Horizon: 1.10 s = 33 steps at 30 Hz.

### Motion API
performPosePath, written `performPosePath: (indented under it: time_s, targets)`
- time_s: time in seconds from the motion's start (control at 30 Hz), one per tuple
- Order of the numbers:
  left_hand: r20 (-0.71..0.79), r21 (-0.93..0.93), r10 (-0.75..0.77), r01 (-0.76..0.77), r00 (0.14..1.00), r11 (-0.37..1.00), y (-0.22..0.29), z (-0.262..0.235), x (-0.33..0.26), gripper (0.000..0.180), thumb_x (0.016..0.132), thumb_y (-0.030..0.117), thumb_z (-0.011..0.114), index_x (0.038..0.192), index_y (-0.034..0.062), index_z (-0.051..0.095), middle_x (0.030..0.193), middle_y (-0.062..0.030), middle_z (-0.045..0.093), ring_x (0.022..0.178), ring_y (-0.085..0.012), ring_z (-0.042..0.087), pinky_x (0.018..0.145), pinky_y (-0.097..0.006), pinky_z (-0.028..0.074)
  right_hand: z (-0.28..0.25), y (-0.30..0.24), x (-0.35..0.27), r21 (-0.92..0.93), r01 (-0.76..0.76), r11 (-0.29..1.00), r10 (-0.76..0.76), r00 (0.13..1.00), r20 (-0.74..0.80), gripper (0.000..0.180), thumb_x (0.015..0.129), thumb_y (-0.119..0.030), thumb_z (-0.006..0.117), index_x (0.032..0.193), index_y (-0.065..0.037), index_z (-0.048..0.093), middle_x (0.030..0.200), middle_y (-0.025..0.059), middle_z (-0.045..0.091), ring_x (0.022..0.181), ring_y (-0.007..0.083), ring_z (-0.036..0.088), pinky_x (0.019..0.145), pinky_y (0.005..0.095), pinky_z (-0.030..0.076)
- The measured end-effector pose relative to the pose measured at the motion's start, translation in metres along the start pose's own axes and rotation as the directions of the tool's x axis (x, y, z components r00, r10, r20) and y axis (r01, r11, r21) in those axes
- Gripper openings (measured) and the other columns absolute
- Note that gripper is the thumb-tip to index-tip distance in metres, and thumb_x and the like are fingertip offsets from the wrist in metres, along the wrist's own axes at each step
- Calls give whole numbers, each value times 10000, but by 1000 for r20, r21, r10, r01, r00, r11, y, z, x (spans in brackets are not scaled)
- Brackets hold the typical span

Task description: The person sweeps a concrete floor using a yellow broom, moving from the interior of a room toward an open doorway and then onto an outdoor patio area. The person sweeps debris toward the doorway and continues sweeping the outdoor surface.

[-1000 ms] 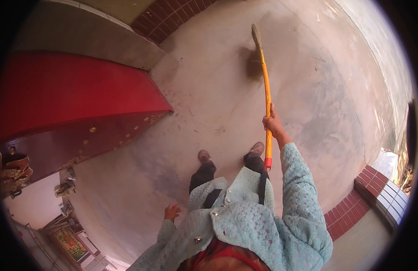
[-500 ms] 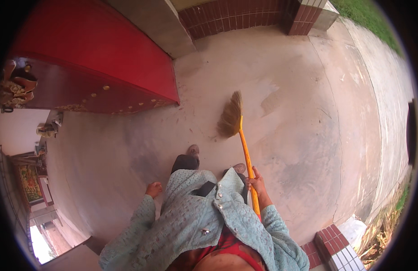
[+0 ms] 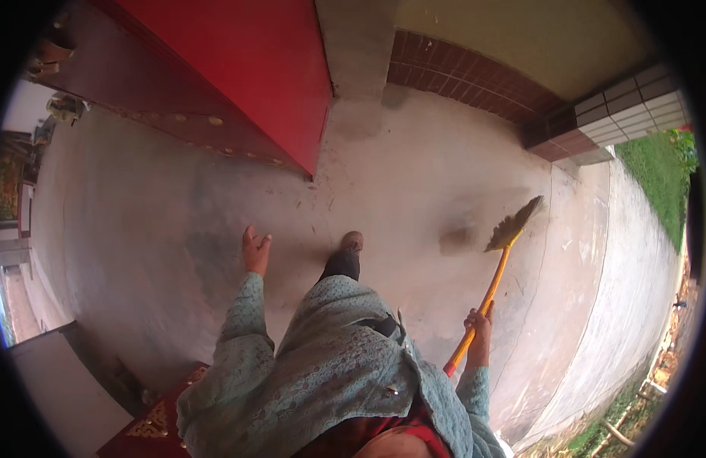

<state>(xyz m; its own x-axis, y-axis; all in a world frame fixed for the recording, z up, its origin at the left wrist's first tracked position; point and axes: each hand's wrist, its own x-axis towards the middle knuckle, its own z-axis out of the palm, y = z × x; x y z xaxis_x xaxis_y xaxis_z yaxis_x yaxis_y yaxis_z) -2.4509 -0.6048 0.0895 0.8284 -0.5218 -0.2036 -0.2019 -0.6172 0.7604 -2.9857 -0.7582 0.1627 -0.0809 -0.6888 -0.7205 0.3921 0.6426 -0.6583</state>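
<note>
My right hand [image 3: 479, 324] is wrapped round the yellow-orange handle of a broom [image 3: 492, 288], reaching out to my right side. The broom's fan of brown bristles [image 3: 514, 223] points away from me, over the concrete floor; whether its tips touch the floor is hard to tell. On the other side, my left hand [image 3: 255, 253] hangs in the air in front of its light blue-green sleeve, fingers apart and holding nothing. One brown shoe [image 3: 353, 240] shows between the two hands.
A red door panel [image 3: 276, 84] stands ahead on the left, its lower corner near the floor. A wall with dark red tiles [image 3: 459, 72] runs along the far side, ending at a tiled pillar [image 3: 620, 114]. Grass [image 3: 650, 175] lies beyond the paving on the right.
The broom has swung to the right, its head now farther out. My left hand has moved forward and its fingers have spread. The view has shifted as I step.
</note>
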Motion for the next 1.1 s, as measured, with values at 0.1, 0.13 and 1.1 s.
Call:
performPosePath:
  time_s: [0.1,0.13,1.1]
  targets:
    - [-232,-157,157,-197,960,968,117,-7,53,667,711,159,619,1226,-14,232,1246,-179,246,1145,-291,299,891,-354,326,22,-20,-2,86,-53,995,41,990,134,726,693,61,408,1287,-278,163,723,61,455,484,87,406,379,200,375]
    - [-313,-129,219,-270,924,954,147,-8,67,694,705,156,627,1232,-17,210,1253,-182,226,1160,-290,273,918,-354,293,38,-26,-2,105,-77,991,58,983,177,709,694,59,407,1281,-273,190,730,65,455,483,86,402,375,196,374]
    - [-853,76,77,-23,516,997,342,-33,159,792,697,172,606,1267,2,83,1281,-228,231,1113,-360,343,876,-444,332,159,-81,336,-275,-590,759,596,461,657,109,703,-139,476,643,-62,426,603,38,377,515,134,397,395,244,348]
